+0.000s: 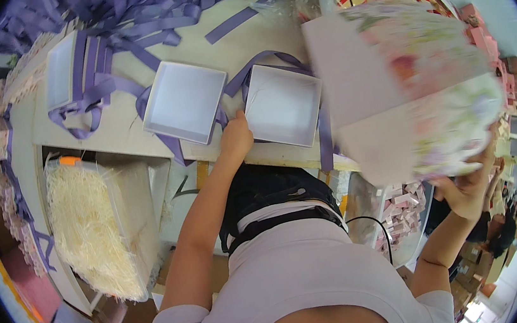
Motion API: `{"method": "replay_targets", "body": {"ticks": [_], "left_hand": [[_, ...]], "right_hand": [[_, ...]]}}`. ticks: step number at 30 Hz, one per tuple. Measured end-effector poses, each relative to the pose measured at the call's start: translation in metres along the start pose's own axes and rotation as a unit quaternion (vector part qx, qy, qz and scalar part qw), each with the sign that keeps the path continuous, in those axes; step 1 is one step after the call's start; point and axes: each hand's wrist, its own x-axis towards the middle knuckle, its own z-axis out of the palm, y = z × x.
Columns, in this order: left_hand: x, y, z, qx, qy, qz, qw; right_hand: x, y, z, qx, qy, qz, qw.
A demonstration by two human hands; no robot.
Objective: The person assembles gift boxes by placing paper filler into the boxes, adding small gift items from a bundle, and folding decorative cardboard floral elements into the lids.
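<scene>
My left hand (236,137) is at the lower left corner of an open white box (283,106), its fingers on the box's edge. A second open white box (186,102) lies just left of it. Purple ribbons (325,134) run under and around both boxes. At the right, my right hand (465,188) grips a large floral-printed paper or card piece (442,92) by its lower edge; it is raised and blurred by motion, so whether it is one piece or several cannot be told. It hides the right part of the table.
Stacked boxes with purple ribbon (62,74) stand at the left, below a heap of purple ribbons (126,4). A bin of pale shredded filler (89,228) sits under the table (136,137) at the left, a bin of small pink boxes (400,212) at the right.
</scene>
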Motion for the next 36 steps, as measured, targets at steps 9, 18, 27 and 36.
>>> {"method": "replay_targets", "body": {"ticks": [9, 18, 27, 36], "left_hand": [[-0.044, -0.035, -0.012, -0.494, 0.063, -0.107, 0.86], [-0.044, 0.025, -0.082, -0.581, -0.02, -0.092, 0.808], [-0.023, 0.041, -0.093, -0.54, -0.056, -0.119, 0.831], [-0.027, 0.038, -0.105, -0.459, -0.18, -0.042, 0.869]], "right_hand": [[-0.006, 0.066, 0.115, -0.259, -0.243, -0.293, 0.888], [-0.011, 0.1, 0.131, -0.198, -0.182, -0.235, 0.934], [0.003, 0.088, 0.12, 0.155, -0.134, -0.056, 0.977], [0.013, 0.089, 0.093, 0.099, -0.1, -0.161, 0.977]]}}
